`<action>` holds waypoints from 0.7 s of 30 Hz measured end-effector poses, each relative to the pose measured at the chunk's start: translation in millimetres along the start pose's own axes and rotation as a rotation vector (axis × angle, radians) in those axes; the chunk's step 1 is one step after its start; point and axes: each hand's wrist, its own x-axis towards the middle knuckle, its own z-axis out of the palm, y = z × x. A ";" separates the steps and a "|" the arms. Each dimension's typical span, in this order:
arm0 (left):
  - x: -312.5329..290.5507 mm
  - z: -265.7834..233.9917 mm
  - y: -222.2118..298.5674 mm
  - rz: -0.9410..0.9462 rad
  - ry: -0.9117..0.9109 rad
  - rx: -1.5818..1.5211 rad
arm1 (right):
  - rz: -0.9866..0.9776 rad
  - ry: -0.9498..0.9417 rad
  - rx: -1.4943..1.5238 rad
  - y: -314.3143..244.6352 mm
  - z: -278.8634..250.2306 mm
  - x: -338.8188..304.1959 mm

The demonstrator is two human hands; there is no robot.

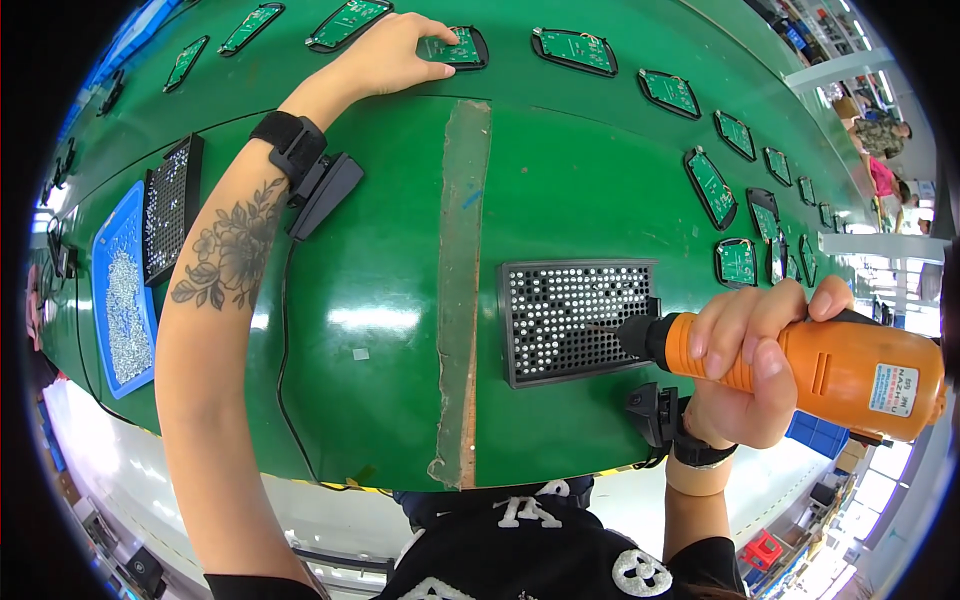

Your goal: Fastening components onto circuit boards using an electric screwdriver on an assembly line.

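You are at a green tabletop (380,420), seen from your own head, with both arms reaching over it. Your left hand (402,55) is stretched to the far side, at the left end of a green circuit board in a dark casing (463,50); the thumb sits by the near edge and the fingers reach over the face, moderately parted, though you cannot tell from this view whether they grip or only touch it. Your right hand (755,355) is wrapped firmly around an orange power screwdriver (830,365), which lies nearly level and points left. Its dark nose is over the right part of a black perforated tray (508,335), where pale little pieces fill many holes and others show dark; whether the tip touches one is unclear. More boards in casings (575,50) curve along the far edge and down your right side. On your left, a blue tray (103,300) holds a heap of small silvery pieces, just beside a second black tray (194,165). A worn strip of tape (462,220) runs down the tabletop between your arms.
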 end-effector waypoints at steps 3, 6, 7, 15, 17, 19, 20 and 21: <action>-17.0 -22.4 25.3 0.024 -0.007 0.048 | -0.001 -0.003 0.006 -1.1 -1.0 0.4; -64.5 -46.7 86.5 0.129 0.102 -0.042 | -0.001 -0.026 -0.006 -1.2 -2.5 -2.4; -87.0 -54.7 109.2 0.140 0.076 -0.057 | 0.004 -0.022 -0.007 -0.4 -3.2 -3.6; -241.2 -49.3 234.0 -0.029 -0.271 -0.335 | -0.124 -0.119 -0.127 -1.4 2.3 -9.8; -250.1 -25.3 248.0 -0.046 -0.167 -0.391 | -0.265 -0.220 -0.034 -16.6 -1.5 -11.9; -252.9 -7.9 254.1 -0.078 -0.114 -0.380 | -0.360 -0.303 0.103 -26.5 -1.1 -18.7; -252.6 -1.2 257.2 -0.100 -0.061 -0.358 | -0.387 -0.330 0.186 -34.8 -1.2 -26.8; -254.4 2.7 258.5 -0.134 -0.011 -0.329 | -0.302 -0.284 0.081 -49.2 -4.5 -51.9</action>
